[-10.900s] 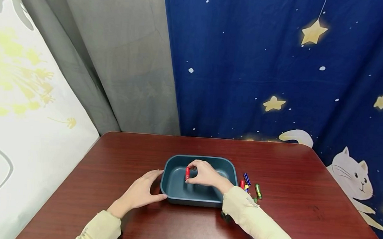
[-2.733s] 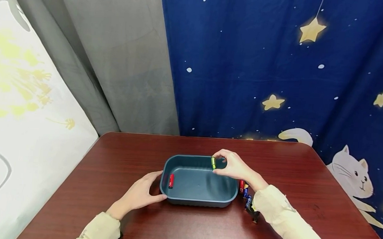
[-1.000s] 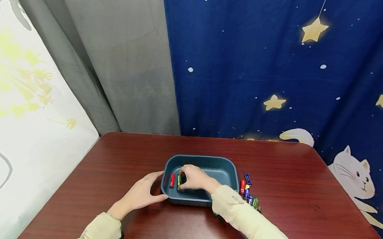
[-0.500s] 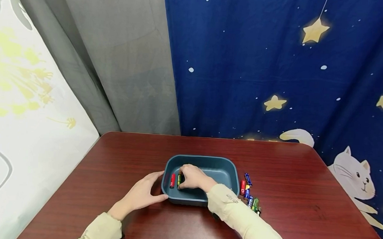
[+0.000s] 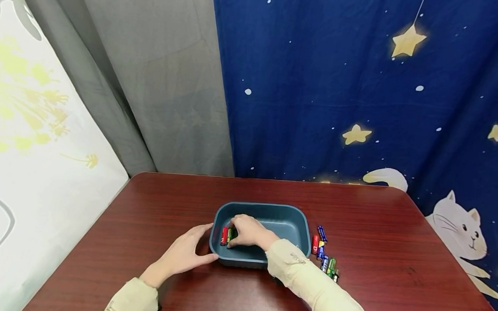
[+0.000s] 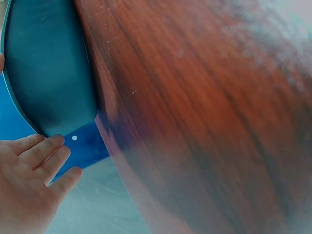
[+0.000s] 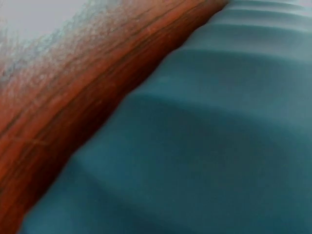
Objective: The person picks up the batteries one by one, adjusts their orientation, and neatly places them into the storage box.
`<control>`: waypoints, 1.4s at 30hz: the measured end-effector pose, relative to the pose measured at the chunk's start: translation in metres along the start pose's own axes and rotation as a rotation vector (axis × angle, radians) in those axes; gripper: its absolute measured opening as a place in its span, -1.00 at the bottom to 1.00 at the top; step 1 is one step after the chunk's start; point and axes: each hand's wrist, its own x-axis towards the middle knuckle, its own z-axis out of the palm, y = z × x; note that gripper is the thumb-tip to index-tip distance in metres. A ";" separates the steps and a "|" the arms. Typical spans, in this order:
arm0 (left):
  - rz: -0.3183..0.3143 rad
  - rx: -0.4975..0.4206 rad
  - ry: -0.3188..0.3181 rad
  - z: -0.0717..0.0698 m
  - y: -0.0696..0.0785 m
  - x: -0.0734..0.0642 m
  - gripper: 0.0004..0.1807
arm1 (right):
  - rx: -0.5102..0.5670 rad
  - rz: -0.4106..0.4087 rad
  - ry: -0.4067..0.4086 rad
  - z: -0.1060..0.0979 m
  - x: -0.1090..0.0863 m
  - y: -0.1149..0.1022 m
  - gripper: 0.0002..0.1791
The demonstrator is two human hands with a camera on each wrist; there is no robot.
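Note:
A blue-green tray (image 5: 270,261) stands on the table in the head view. My left hand (image 5: 184,249) touches its left end with straight fingers and thumb; in the left wrist view that hand (image 6: 34,175) lies against the tray wall (image 6: 48,73). Inside the tray my right hand (image 5: 249,231) pinches a green battery (image 5: 229,236) between thumb and fingers. Just left of it lies a red battery (image 5: 224,235), parallel and very close; whether they touch I cannot tell. The right wrist view has only the tray's ribbed outer wall (image 7: 204,146) and table, no hand.
Right of the tray lie a red battery (image 5: 315,244), blue batteries (image 5: 322,233) and green ones (image 5: 331,266) in a loose group on the brown table (image 5: 377,251). My right forearm crosses the tray's near rim. A blue curtain (image 5: 317,84) hangs behind the table.
The green battery came from above the tray's right side down to its left end, then slid left toward the red battery during the last half second. My left hand stays put.

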 end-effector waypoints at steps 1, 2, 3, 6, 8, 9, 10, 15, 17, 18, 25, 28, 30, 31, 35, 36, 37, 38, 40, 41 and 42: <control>-0.002 0.000 -0.003 0.000 0.000 0.000 -0.16 | 0.006 0.002 0.002 0.000 0.000 0.000 -0.44; -0.005 -0.002 -0.006 0.000 0.000 0.000 -0.16 | 0.012 0.004 0.004 0.000 -0.001 0.001 -0.43; -0.009 -0.004 -0.009 -0.001 0.000 0.000 -0.16 | 0.019 0.005 0.007 -0.001 -0.002 0.002 -0.43; -0.017 -0.005 -0.014 -0.001 0.000 0.000 -0.15 | 0.036 0.011 0.019 -0.003 -0.004 0.004 -0.40; -0.019 -0.003 -0.014 -0.001 0.000 0.000 -0.15 | 0.044 0.012 0.029 -0.005 -0.005 0.006 -0.38; -0.019 -0.001 -0.013 -0.001 0.000 0.000 -0.15 | 0.048 0.009 0.034 -0.007 -0.006 0.007 -0.38; -0.018 0.000 -0.012 0.000 0.000 -0.001 -0.16 | 0.054 0.008 0.037 -0.008 -0.007 0.008 -0.38; -0.014 0.008 0.001 0.000 -0.001 -0.002 -0.15 | 0.084 0.004 0.036 -0.017 -0.015 0.011 -0.38; -0.011 0.007 0.009 0.000 -0.001 -0.002 -0.15 | 0.097 0.003 0.039 -0.019 -0.019 0.013 -0.39; -0.009 0.008 0.012 0.001 -0.001 -0.002 -0.15 | 0.102 0.002 0.044 -0.020 -0.021 0.014 -0.39; -0.012 0.008 0.007 0.002 -0.002 -0.002 -0.15 | 0.151 -0.002 0.065 -0.027 -0.038 0.023 -0.40; 0.000 0.016 0.016 0.002 -0.002 -0.002 -0.15 | 0.171 -0.013 0.076 -0.029 -0.046 0.028 -0.40; 0.011 0.022 0.025 0.002 -0.003 -0.002 -0.15 | 0.179 -0.022 0.089 -0.031 -0.051 0.031 -0.41; 0.015 0.027 0.028 0.002 -0.003 -0.002 -0.15 | 0.184 -0.027 0.097 -0.032 -0.053 0.033 -0.41; 0.012 0.026 0.028 0.003 -0.003 -0.002 -0.15 | 0.214 -0.024 0.125 -0.037 -0.065 0.040 -0.41; 0.009 0.026 0.027 0.003 -0.002 -0.002 -0.15 | 0.222 -0.020 0.131 -0.039 -0.068 0.041 -0.41; 0.008 0.027 0.025 0.003 -0.002 -0.002 -0.15 | 0.234 -0.018 0.137 -0.041 -0.072 0.043 -0.41; 0.007 0.026 0.025 0.003 -0.002 -0.002 -0.15 | 0.244 -0.015 0.144 -0.043 -0.076 0.045 -0.40; 0.004 0.031 0.024 0.003 -0.001 -0.002 -0.14 | 0.259 -0.010 0.168 -0.048 -0.084 0.048 -0.40; 0.003 0.032 0.022 0.003 -0.001 -0.002 -0.14 | 0.261 -0.009 0.184 -0.050 -0.088 0.049 -0.41; 0.002 0.034 0.022 0.002 -0.001 -0.002 -0.14 | 0.254 -0.006 0.202 -0.053 -0.092 0.051 -0.41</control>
